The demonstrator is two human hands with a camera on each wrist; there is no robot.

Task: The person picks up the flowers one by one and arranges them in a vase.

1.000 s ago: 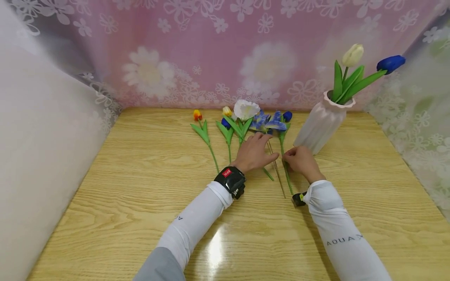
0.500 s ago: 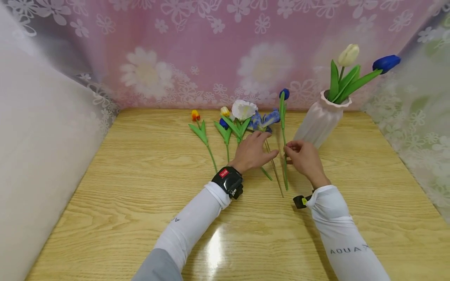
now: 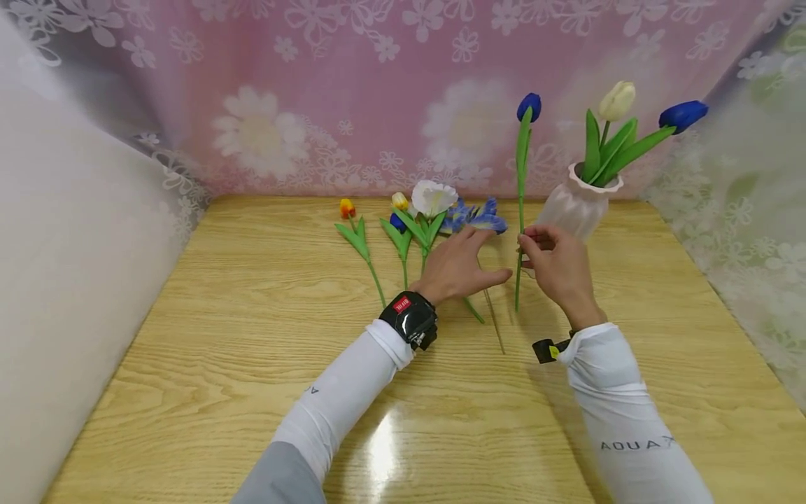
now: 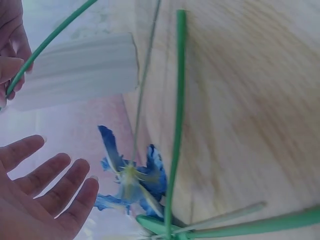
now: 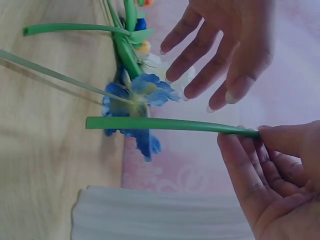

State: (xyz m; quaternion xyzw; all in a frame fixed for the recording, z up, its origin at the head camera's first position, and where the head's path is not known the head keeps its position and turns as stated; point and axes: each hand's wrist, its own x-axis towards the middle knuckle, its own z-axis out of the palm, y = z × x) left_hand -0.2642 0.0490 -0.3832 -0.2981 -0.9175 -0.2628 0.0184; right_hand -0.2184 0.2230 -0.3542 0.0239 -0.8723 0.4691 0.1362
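Note:
My right hand (image 3: 557, 269) pinches the green stem of a blue tulip (image 3: 529, 108) between thumb and fingers, holding it upright above the table. In the right wrist view the stem's cut end (image 5: 100, 123) hangs free. Left of it, my left hand (image 3: 458, 266) is spread with its fingers apart, over the lying flowers and holding nothing. Beyond its fingertips lies a blue iris (image 3: 475, 215) with a thin stem; the left wrist view shows the iris (image 4: 132, 182) apart from the fingers. A ribbed pale vase (image 3: 576, 206) stands just behind my right hand, which hides its lower part.
In the vase are a cream tulip (image 3: 617, 101) and another blue tulip (image 3: 683, 117). An orange tulip (image 3: 348, 208), a yellow-white tulip (image 3: 399, 201), a blue tulip (image 3: 398, 222) and a white flower (image 3: 434, 198) lie on the wooden table (image 3: 252, 350). A pink curtain (image 3: 378, 105) hangs behind.
My right hand has lifted the blue tulip off the table, raising it upright and slightly right toward the vase. The left hand stays nearly where it was.

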